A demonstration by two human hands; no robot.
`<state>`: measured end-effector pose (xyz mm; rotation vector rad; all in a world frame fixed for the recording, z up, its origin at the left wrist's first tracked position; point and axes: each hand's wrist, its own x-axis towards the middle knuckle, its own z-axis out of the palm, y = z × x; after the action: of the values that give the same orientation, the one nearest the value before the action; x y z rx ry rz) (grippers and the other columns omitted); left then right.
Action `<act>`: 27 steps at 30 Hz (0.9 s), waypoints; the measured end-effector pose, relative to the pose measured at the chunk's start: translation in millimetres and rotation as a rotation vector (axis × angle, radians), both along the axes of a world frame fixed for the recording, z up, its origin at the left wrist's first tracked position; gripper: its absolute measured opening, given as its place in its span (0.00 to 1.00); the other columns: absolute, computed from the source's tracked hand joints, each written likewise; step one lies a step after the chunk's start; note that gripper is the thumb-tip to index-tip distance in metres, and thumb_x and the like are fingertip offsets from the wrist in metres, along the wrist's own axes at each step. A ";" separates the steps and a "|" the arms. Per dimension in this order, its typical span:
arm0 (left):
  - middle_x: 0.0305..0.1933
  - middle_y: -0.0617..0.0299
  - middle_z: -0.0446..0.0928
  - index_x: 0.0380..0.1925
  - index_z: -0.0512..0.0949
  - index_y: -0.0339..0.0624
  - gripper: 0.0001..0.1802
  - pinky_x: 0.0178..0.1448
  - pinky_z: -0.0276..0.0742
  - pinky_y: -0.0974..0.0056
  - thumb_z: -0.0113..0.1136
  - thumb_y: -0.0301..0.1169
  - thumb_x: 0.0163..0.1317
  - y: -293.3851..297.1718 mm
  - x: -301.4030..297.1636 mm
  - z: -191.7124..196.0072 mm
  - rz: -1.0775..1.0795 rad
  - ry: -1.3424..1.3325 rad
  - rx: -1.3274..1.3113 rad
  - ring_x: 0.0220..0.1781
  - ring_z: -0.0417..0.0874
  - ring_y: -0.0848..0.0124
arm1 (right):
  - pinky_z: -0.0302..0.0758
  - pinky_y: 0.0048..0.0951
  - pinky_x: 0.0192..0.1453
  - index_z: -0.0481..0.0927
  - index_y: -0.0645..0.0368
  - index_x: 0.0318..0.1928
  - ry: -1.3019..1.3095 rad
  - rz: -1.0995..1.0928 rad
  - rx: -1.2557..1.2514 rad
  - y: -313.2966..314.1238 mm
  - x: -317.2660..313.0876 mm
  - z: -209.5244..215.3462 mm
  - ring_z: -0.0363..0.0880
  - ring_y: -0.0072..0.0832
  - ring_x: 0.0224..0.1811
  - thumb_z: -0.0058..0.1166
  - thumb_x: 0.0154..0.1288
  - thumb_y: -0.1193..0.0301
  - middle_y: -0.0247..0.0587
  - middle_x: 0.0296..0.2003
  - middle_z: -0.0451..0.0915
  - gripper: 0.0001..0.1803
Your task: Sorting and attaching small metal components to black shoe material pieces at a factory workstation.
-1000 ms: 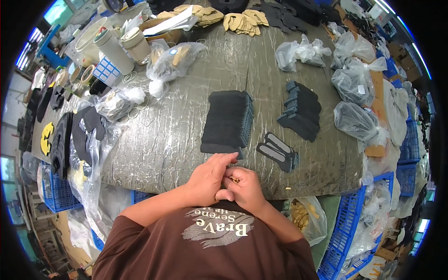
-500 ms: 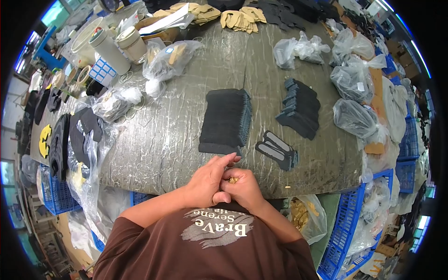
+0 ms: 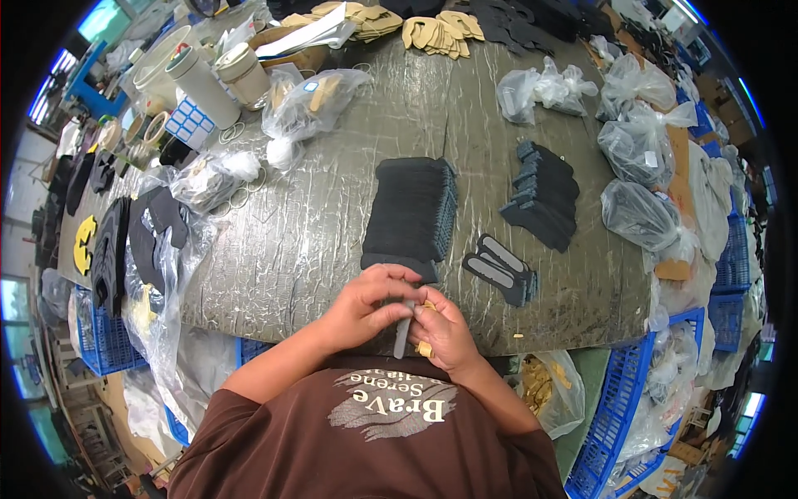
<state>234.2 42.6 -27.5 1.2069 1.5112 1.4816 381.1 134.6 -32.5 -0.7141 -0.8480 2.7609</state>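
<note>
Close to the table's front edge, my left hand (image 3: 367, 306) pinches a narrow grey strip (image 3: 401, 341) between thumb and fingers. The strip hangs down between my hands, its upper end hidden by the fingertips. Touching it from the other side, my right hand (image 3: 449, 337) is curled around a small curled yellow piece (image 3: 426, 349); more yellow shows at its fingertips. Just beyond my hands lies an overlapped row of black fabric pieces (image 3: 407, 212) with blue-grey edges. To its right are a few black pieces with grey strips on them (image 3: 501, 270) and a second black stack (image 3: 544, 200).
Tied clear plastic bags (image 3: 636, 154) line the table's right side. Bags, a white canister (image 3: 204, 87) and a lidded jar (image 3: 243, 75) stand at the far left. Tan cut pieces (image 3: 440, 33) lie at the back. A blue crate (image 3: 611, 416) and a bag of yellow bits (image 3: 544, 387) sit below the edge.
My hands were clasped together over something yellow. Now they have come slightly apart, and the grey strip shows between them. The whole view has shifted a little.
</note>
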 end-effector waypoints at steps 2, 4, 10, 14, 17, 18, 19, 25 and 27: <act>0.43 0.58 0.76 0.37 0.78 0.42 0.11 0.51 0.71 0.61 0.62 0.24 0.53 -0.2 -9.6 10.1 -0.114 0.382 0.090 0.47 0.75 0.62 | 0.56 0.13 0.21 0.70 0.57 0.37 -0.007 0.021 0.037 1.3 2.6 -1.7 0.58 0.11 0.19 0.43 0.67 0.74 0.27 0.25 0.69 0.03; 0.37 0.60 0.75 0.32 0.78 0.42 0.09 0.46 0.72 0.62 0.65 0.22 0.49 7.4 -13.5 14.4 -0.104 0.435 0.114 0.41 0.76 0.63 | 0.57 0.16 0.20 0.70 0.56 0.36 -0.045 -0.157 0.082 -0.9 7.6 -6.7 0.59 0.11 0.20 0.43 0.66 0.74 0.29 0.27 0.70 0.02; 0.33 0.67 0.79 0.32 0.76 0.40 0.06 0.23 0.60 0.77 0.53 0.30 0.64 70.9 -52.7 9.5 0.315 -0.260 -0.223 0.21 0.65 0.84 | 0.60 0.20 0.20 0.67 0.54 0.33 0.090 -0.741 0.153 50.4 37.2 3.3 0.61 0.17 0.21 0.44 0.67 0.72 0.34 0.26 0.69 0.04; 0.45 0.62 0.79 0.28 0.74 0.39 0.05 0.41 0.70 0.74 0.55 0.26 0.62 66.1 -35.1 -29.5 0.226 -0.114 -0.277 0.36 0.73 0.81 | 0.62 0.18 0.26 0.69 0.58 0.41 -0.283 -1.112 0.771 63.1 75.2 0.4 0.61 0.15 0.23 0.43 0.70 0.71 0.30 0.24 0.66 0.05; 0.43 0.62 0.78 0.28 0.74 0.40 0.04 0.36 0.70 0.75 0.57 0.25 0.61 40.6 -16.5 -15.8 0.170 -0.355 -0.238 0.33 0.74 0.81 | 0.64 0.20 0.31 0.71 0.61 0.43 -0.815 -1.244 1.147 70.8 142.2 -3.6 0.64 0.17 0.27 0.44 0.70 0.69 0.29 0.24 0.67 0.08; 0.39 0.62 0.79 0.27 0.75 0.40 0.03 0.31 0.68 0.76 0.57 0.25 0.60 33.1 -15.5 -5.8 0.201 -0.491 -0.227 0.29 0.74 0.82 | 0.65 0.21 0.32 0.71 0.62 0.43 -1.001 -1.270 1.275 74.6 169.4 -12.5 0.65 0.18 0.29 0.45 0.70 0.67 0.30 0.25 0.68 0.10; 0.39 0.62 0.79 0.27 0.75 0.40 0.03 0.31 0.68 0.76 0.57 0.25 0.60 24.6 -19.5 -0.3 0.199 -0.497 -0.234 0.29 0.74 0.82 | 0.67 0.25 0.34 0.73 0.64 0.41 -1.133 -1.268 1.354 79.8 207.2 -30.3 0.67 0.24 0.29 0.45 0.70 0.66 0.34 0.26 0.71 0.12; 0.23 0.66 0.76 0.28 0.78 0.36 0.02 0.27 0.67 0.77 0.61 0.23 0.57 -26.8 -38.5 9.0 0.289 -0.491 -0.401 0.23 0.74 0.81 | 0.69 0.35 0.44 0.77 0.67 0.38 -1.899 -0.399 1.305 75.3 342.7 -85.0 0.74 0.38 0.39 0.47 0.68 0.65 0.48 0.34 0.79 0.15; 0.23 0.66 0.76 0.28 0.78 0.36 0.02 0.28 0.68 0.76 0.61 0.23 0.56 -38.9 -33.2 3.9 0.265 -0.424 -0.463 0.24 0.74 0.80 | 0.69 0.37 0.46 0.78 0.67 0.39 -1.799 -0.654 1.389 70.3 334.4 -87.7 0.75 0.42 0.40 0.48 0.68 0.66 0.50 0.36 0.79 0.15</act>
<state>200.9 3.7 -23.6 0.4033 1.6283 1.3366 715.5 204.9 -120.2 -2.1523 -1.6999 0.0174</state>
